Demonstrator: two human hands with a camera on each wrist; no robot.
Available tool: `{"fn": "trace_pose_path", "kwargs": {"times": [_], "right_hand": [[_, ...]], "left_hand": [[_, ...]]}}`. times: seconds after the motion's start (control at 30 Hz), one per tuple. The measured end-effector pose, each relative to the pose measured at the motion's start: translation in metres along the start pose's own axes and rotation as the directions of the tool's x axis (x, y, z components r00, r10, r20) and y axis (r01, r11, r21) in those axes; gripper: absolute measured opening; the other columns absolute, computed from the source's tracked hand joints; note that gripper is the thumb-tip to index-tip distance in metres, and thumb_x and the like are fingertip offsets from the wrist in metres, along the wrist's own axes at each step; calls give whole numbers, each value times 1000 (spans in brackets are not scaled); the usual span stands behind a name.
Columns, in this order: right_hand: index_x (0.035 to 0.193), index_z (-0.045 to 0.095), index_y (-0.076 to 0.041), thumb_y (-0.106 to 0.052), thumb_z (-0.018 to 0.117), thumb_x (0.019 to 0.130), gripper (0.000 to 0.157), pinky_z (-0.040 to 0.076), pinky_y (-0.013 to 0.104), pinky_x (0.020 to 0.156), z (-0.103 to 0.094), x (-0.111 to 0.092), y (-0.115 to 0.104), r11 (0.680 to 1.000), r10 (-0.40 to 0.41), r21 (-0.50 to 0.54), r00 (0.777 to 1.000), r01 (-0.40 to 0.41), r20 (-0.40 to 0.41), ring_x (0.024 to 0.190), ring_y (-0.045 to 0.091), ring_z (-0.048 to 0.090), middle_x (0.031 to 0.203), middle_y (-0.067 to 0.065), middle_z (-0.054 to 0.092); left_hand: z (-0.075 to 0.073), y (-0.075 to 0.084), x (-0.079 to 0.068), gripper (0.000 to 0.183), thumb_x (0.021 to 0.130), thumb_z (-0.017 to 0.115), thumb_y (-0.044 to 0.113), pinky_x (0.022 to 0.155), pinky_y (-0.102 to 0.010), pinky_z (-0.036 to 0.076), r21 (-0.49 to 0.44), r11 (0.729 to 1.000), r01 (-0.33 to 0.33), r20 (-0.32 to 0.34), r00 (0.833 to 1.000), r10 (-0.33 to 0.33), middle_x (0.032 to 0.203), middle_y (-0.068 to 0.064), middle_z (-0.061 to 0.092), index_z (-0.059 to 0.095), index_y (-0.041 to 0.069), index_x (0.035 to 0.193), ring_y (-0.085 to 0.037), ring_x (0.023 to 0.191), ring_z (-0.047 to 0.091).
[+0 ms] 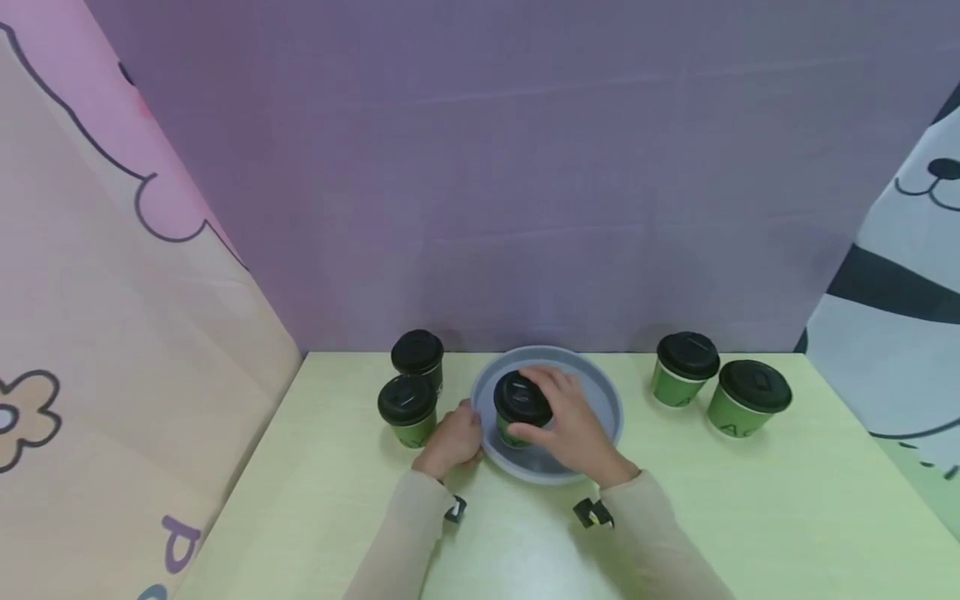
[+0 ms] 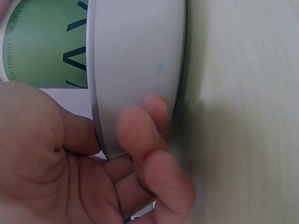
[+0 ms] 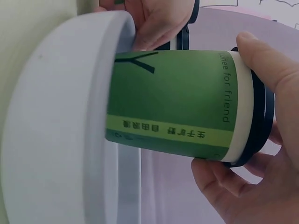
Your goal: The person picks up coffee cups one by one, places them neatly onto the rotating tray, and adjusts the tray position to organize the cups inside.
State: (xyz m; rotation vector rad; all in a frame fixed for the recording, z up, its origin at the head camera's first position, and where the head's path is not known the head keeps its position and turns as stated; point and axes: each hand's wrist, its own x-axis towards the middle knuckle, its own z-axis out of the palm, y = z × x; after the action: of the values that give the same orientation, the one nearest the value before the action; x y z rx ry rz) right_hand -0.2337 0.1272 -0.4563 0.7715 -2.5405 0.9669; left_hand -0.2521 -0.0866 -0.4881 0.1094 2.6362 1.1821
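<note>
A round grey tray (image 1: 592, 379) with a raised rim lies on the table. In it stands a green paper cup (image 1: 516, 403) with a black lid. My right hand (image 1: 576, 429) grips this cup near its top, thumb on one side of the lid and fingers on the other. In the right wrist view, the cup's green side (image 3: 173, 102) shows printed lettering, and its base is hidden behind the tray wall (image 3: 51, 112). My left hand (image 1: 454, 437) holds the tray's left rim; in the left wrist view its fingers (image 2: 138, 128) curl against the outer wall.
Two lidded cups stand left of the tray, a front one (image 1: 407, 408) close to my left hand and a rear one (image 1: 417, 354). To the right are two more, one cup (image 1: 684, 367) behind the other cup (image 1: 750, 398). A purple-grey backdrop (image 1: 480, 183) rises behind the table.
</note>
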Motion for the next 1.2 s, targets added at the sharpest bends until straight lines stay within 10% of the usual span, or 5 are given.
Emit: {"fn": "trace_pose_path", "kwargs": {"times": [0.57, 1.2], "right_hand": [[154, 43, -18, -39, 80, 87, 79, 38, 64, 114, 12, -3, -3, 999, 19, 47, 998, -22, 55, 144, 35, 44, 164, 3, 37], [157, 39, -21, -14, 87, 81, 90, 51, 54, 106, 19, -4, -4, 999, 26, 29, 998, -28, 54, 143, 36, 47, 167, 3, 31]], "left_hand": [[0, 0, 4, 47, 110, 27, 22, 47, -28, 40, 16, 1000, -19, -8, 1000, 19, 60, -2, 59, 43, -11, 140, -15, 46, 52], [2, -4, 3, 43, 102, 38, 13, 46, -30, 42, 45, 997, -58, -33, 998, 59, 60, -3, 59, 47, -11, 137, -15, 46, 53]]}}
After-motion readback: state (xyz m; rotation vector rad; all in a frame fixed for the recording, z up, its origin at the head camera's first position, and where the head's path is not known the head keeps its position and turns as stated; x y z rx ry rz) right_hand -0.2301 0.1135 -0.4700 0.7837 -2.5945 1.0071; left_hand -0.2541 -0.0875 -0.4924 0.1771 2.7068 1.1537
